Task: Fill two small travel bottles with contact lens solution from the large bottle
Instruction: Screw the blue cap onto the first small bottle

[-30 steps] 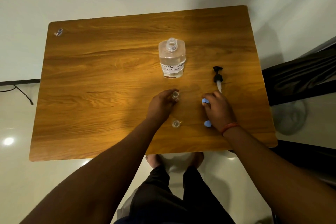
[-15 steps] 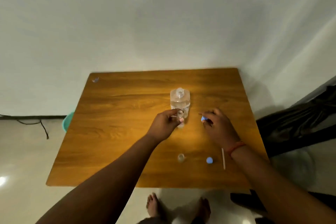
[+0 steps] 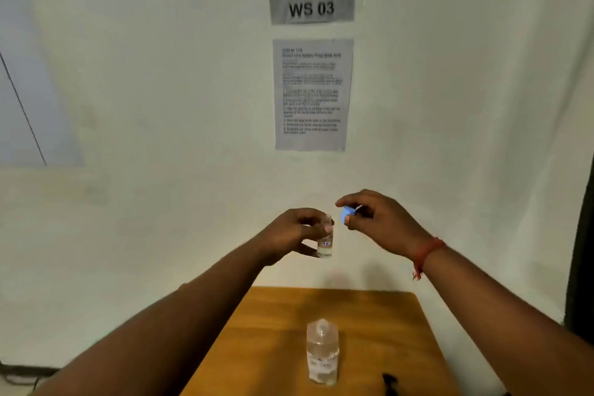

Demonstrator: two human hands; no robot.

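Surface: I log a rectangular wooden table (image 3: 369,325) with an orange-brown grain, only its far part in view, set against a plain pale wall (image 3: 160,106).

Wall fittings: a grey sign reading "WS 03" (image 3: 311,7); below it a grey printed instruction sheet (image 3: 312,94), its text too blurred to read.

On the table: a large clear uncapped bottle of solution (image 3: 322,352), upright, with a handwritten label; near it to the right a black pump head (image 3: 389,383), partly cut off.

In the air above the table: my left hand (image 3: 294,235) grips a small clear travel bottle (image 3: 325,239), upright; my right hand (image 3: 379,219), red thread at the wrist, pinches a small blue cap (image 3: 347,213) just beside the bottle's mouth, not touching.

Change: half a second ago both hands were low by the large bottle; now they are raised before the wall, and the view has tilted up.
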